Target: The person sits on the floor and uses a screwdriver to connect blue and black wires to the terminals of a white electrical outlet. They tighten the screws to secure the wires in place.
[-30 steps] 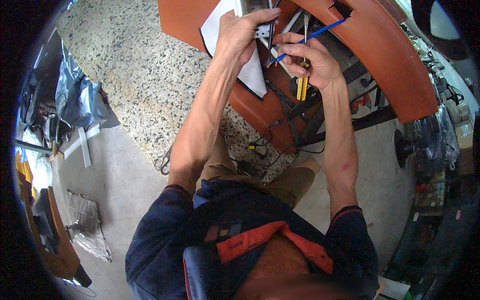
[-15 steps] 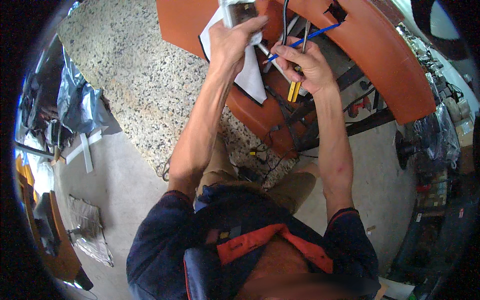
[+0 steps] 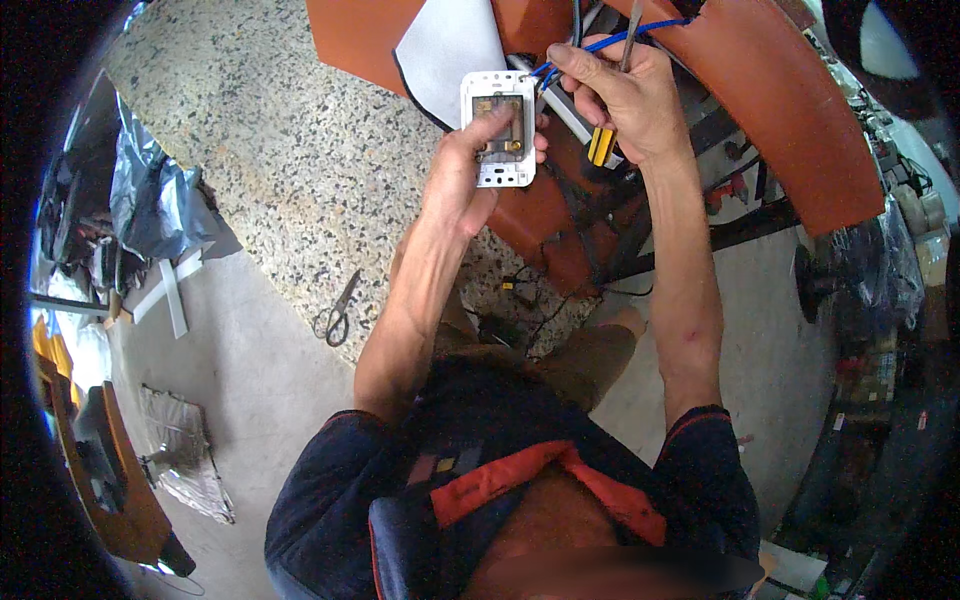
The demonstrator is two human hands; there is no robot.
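In my left hand [image 3: 460, 180] is a white rectangular wall socket or switch [image 3: 514, 177]. My thumb lies over its open middle, where metal contacts show, and fingers curl round the far edge. My right hand [image 3: 640, 105] grips a screwdriver [image 3: 602, 147] by thumb and fingers; its yellow-and-black handle points toward me and its shaft points away. Blue wire [image 3: 662, 25] runs from the orange-brown panel [image 3: 800, 110] past my right fingertips to the upper right corner of the white fitting. Whether the wire is fastened there, I cannot tell.
A speckled stone slab [image 3: 250, 150] fills the left, with black scissors [image 3: 340, 318] at its near edge. Beside the fitting lies a white sheet [image 3: 455, 45] with a black border. Dark metal bars [image 3: 740, 230] and cables run under the panel. Silvery plastic [image 3: 155, 200] is at far left.
My left hand has brought the fitting down toward me and turned its open side into view. The right hand moved slightly right and up with the screwdriver. The scissors now show fully.
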